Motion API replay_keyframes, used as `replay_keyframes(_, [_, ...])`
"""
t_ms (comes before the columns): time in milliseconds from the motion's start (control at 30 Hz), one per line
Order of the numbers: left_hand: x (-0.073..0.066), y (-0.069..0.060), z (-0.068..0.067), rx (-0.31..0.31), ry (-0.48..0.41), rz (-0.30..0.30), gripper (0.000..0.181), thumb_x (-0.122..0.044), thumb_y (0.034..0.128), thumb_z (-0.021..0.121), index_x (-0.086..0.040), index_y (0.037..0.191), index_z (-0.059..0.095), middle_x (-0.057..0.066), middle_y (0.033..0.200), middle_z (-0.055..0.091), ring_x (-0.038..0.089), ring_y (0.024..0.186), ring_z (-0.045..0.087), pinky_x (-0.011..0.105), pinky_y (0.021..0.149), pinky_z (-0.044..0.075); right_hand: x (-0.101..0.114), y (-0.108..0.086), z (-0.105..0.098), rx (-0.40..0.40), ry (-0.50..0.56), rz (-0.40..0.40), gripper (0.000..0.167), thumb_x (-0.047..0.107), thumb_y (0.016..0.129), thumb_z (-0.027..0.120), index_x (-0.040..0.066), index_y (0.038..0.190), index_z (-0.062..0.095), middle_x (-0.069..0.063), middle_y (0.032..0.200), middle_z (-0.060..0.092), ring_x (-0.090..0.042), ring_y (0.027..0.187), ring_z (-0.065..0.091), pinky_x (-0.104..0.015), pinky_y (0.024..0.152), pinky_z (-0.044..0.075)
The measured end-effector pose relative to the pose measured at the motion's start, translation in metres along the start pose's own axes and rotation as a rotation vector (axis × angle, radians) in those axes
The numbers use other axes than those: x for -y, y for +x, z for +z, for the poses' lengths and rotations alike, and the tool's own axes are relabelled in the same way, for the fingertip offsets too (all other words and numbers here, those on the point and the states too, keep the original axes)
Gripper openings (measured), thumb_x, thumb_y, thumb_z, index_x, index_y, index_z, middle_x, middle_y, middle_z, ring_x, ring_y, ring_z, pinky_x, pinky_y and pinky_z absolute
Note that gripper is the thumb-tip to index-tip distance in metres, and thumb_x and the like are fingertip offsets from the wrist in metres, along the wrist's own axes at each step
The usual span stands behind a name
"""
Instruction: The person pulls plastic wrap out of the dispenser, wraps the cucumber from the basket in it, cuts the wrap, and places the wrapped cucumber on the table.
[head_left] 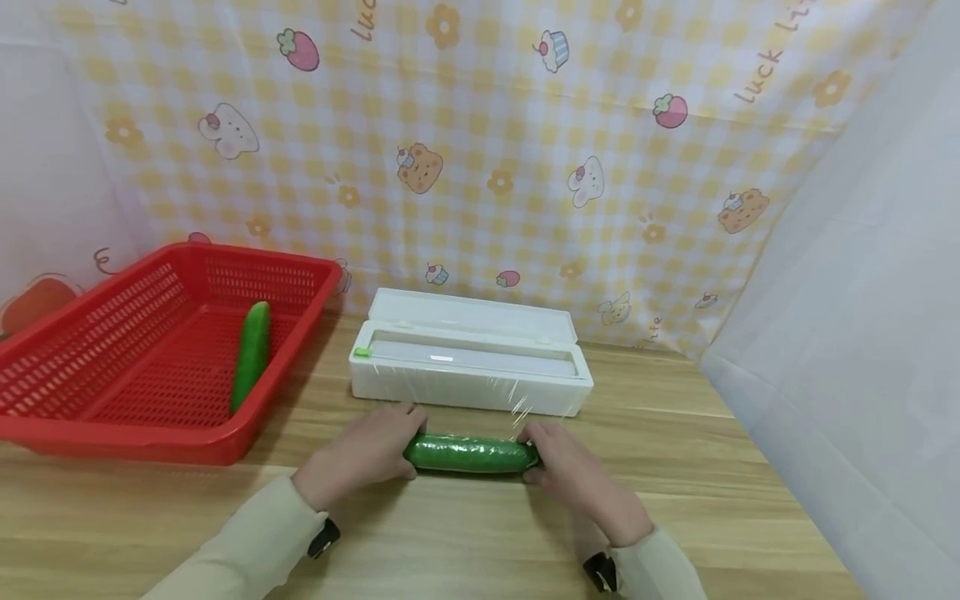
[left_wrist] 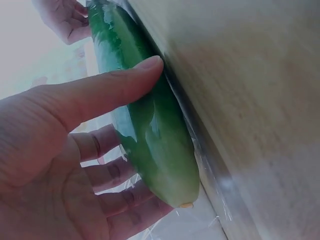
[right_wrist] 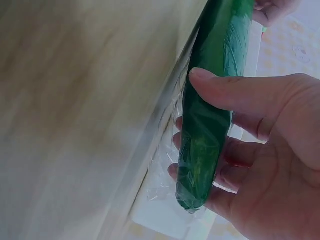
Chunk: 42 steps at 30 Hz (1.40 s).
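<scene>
Long green cucumber (head_left: 471,454) is gripped at its ends by L hand (head_left: 367,456) & R hand (head_left: 573,473), nr white plastic box (head_left: 468,392). Clear shiny film (right_wrist: 161,175) might be creased or torn if pulled unevenly. Wood-grain bench (head_left: 675,433) is backed by yellow-and-white checked cloth (head_left: 480,229) w/ cartoon prints.

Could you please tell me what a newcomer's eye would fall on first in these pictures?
Probably the bright red basket at the head view's left, with a bare cucumber inside along its right side. Next would come the shiny cucumber with clear film on it, held near its ends by the left grip and right grip. Just behind it sits an open white box, before a yellow checked curtain.
</scene>
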<state>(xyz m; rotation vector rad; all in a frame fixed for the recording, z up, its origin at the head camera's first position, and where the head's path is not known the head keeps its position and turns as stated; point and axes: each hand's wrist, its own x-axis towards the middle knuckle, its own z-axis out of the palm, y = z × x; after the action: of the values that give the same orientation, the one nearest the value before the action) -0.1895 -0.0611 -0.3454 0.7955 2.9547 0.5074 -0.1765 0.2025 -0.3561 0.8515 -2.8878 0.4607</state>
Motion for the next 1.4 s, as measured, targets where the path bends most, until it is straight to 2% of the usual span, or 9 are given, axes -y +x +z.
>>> replay_keyframes(167, [0.002,0.002,0.001,-0.008,0.019,-0.005,0.039,-0.017,0.0672,0.083,-0.011,0.096,0.057,0.001,0.09,0.053,0.017,0.08,0.049,0.037,0.073,0.046,-0.004,0.001,-0.003,0.019,0.035,0.015,0.035,0.006,0.071,0.076,0.008,0.099,0.056,-0.008,0.099,0.06,-0.023,0.096,0.059,-0.042,0.084,0.05])
replay_keyframes(333, [0.004,0.002,0.001,-0.011,-0.001,0.009,0.037,-0.017,0.0678,0.082,-0.011,0.095,0.059,0.001,0.089,0.052,0.016,0.078,0.047,0.036,0.073,0.045,-0.007,-0.001,-0.005,0.055,0.063,0.075,0.035,0.013,0.076,0.074,0.011,0.107,0.058,-0.009,0.105,0.06,-0.023,0.099,0.058,-0.043,0.085,0.049])
replay_keyframes(433, [0.005,0.002,0.001,-0.012,-0.032,0.005,0.035,-0.017,0.0681,0.082,-0.01,0.096,0.061,0.002,0.089,0.051,0.016,0.079,0.046,0.035,0.073,0.044,-0.009,-0.002,-0.004,0.06,0.062,0.096,0.035,0.016,0.077,0.073,0.013,0.109,0.059,-0.007,0.103,0.058,-0.02,0.093,0.057,-0.041,0.081,0.049])
replay_keyframes(700, [0.01,0.002,0.0,-0.026,-0.136,-0.029,0.036,-0.016,0.0661,0.083,-0.008,0.098,0.067,0.003,0.09,0.052,0.015,0.081,0.046,0.034,0.075,0.044,-0.013,-0.001,-0.002,0.024,0.046,0.08,0.037,0.019,0.077,0.074,0.012,0.112,0.064,-0.003,0.089,0.045,-0.011,0.08,0.042,-0.026,0.069,0.043])
replay_keyframes(833, [0.013,0.004,-0.002,-0.028,-0.163,-0.044,0.038,-0.018,0.065,0.084,-0.009,0.099,0.068,0.003,0.092,0.055,0.014,0.082,0.048,0.034,0.075,0.045,-0.015,-0.001,-0.003,0.037,0.084,0.141,0.042,0.021,0.079,0.072,0.01,0.116,0.058,-0.003,0.096,0.049,-0.013,0.085,0.049,-0.031,0.074,0.047])
replay_keyframes(967, [0.015,0.007,-0.003,-0.034,-0.18,-0.07,0.044,-0.02,0.0652,0.084,-0.007,0.102,0.064,0.002,0.092,0.059,0.014,0.082,0.052,0.033,0.075,0.046,-0.017,0.0,-0.003,0.027,0.105,0.172,0.036,0.021,0.08,0.071,0.011,0.109,0.052,-0.002,0.1,0.052,-0.015,0.092,0.054,-0.037,0.08,0.048])
replay_keyframes(1133, [0.019,0.011,-0.003,-0.061,-0.217,-0.078,0.038,-0.021,0.0653,0.084,-0.008,0.09,0.057,0.0,0.08,0.055,0.014,0.073,0.048,0.029,0.066,0.042,-0.02,0.002,-0.003,0.018,0.088,0.154,0.027,0.022,0.082,0.069,0.011,0.099,0.052,-0.001,0.093,0.052,-0.015,0.086,0.054,-0.035,0.075,0.048])
replay_keyframes(1233, [0.021,0.013,-0.002,-0.066,-0.232,-0.073,0.032,-0.02,0.0688,0.082,-0.009,0.086,0.057,-0.001,0.077,0.054,0.014,0.071,0.046,0.028,0.065,0.041,-0.021,0.004,-0.003,0.009,0.082,0.154,0.024,0.022,0.083,0.068,0.01,0.099,0.054,-0.002,0.094,0.054,-0.016,0.087,0.056,-0.036,0.076,0.049])
replay_keyframes(1400, [0.025,0.013,-0.003,-0.054,-0.208,-0.064,0.028,-0.021,0.0743,0.078,-0.008,0.089,0.058,-0.001,0.08,0.056,0.014,0.074,0.048,0.029,0.068,0.043,-0.022,0.01,-0.003,0.02,0.066,0.122,0.02,0.02,0.086,0.065,0.008,0.099,0.056,-0.004,0.094,0.057,-0.017,0.089,0.057,-0.037,0.079,0.048])
